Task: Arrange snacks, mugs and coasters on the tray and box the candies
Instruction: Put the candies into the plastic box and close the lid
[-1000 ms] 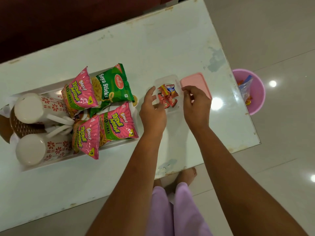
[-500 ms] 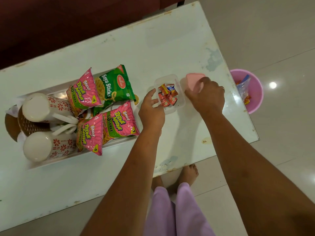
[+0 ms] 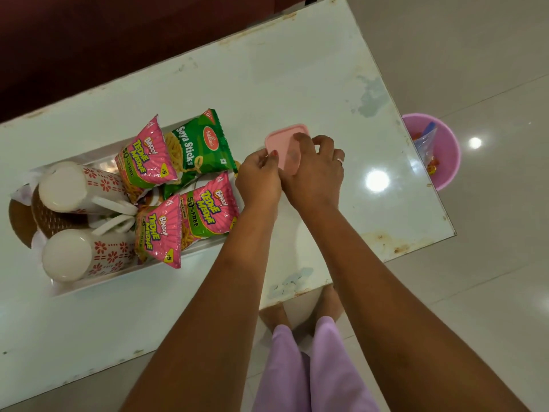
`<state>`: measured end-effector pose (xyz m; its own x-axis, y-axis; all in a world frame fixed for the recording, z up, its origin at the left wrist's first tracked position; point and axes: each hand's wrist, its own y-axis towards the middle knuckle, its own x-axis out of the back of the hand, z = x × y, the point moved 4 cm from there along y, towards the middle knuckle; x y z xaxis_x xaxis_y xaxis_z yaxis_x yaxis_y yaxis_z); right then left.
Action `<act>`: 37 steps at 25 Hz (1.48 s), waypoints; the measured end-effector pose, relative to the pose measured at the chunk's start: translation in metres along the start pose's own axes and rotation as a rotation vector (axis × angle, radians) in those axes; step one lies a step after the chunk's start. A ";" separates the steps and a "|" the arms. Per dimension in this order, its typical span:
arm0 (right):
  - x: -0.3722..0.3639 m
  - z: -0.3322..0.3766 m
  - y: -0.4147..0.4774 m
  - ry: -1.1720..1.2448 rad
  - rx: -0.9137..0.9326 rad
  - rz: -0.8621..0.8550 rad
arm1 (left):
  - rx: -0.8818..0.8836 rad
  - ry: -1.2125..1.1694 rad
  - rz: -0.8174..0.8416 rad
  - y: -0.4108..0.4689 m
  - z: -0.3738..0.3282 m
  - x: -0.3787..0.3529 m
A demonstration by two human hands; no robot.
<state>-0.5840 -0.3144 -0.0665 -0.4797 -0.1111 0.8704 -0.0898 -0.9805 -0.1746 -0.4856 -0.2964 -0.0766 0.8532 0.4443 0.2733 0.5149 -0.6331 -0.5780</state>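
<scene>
A pink lid (image 3: 282,141) now lies over the small clear candy box, which is hidden beneath it along with the candies. My right hand (image 3: 315,171) presses on the lid's near right part. My left hand (image 3: 258,176) holds the lid's left edge with its fingertips. To the left, a white tray (image 3: 98,285) carries two floral white mugs (image 3: 80,188) (image 3: 84,257) lying on their sides, brown woven coasters (image 3: 50,221), a green Soya Sticks packet (image 3: 197,147) and pink Bingo packets (image 3: 147,159) (image 3: 208,209) (image 3: 159,230).
The white table (image 3: 297,69) has worn, chipped edges and ends close on the right and near sides. A pink bin (image 3: 445,156) with wrappers stands on the tiled floor at the right. A dark red sofa (image 3: 118,34) runs behind the table. My feet show below the table edge.
My right hand picked up the pink lid from beside the box and brought it left over the candy box. My left hand shifted from the box's side to the lid's edge.
</scene>
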 end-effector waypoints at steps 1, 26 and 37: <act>-0.001 0.000 0.000 -0.005 0.018 0.007 | 0.001 0.002 -0.007 0.002 -0.001 0.001; 0.012 -0.032 0.036 0.597 -0.341 0.095 | 0.114 0.053 0.071 0.034 -0.007 0.000; -0.008 -0.023 0.054 0.805 -0.344 0.020 | 0.078 0.092 0.123 0.038 -0.012 -0.004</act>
<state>-0.6046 -0.3624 -0.0934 -0.9426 0.1478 0.2994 -0.2712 -0.8621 -0.4281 -0.4682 -0.3294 -0.0905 0.9152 0.3045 0.2639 0.4011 -0.6268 -0.6680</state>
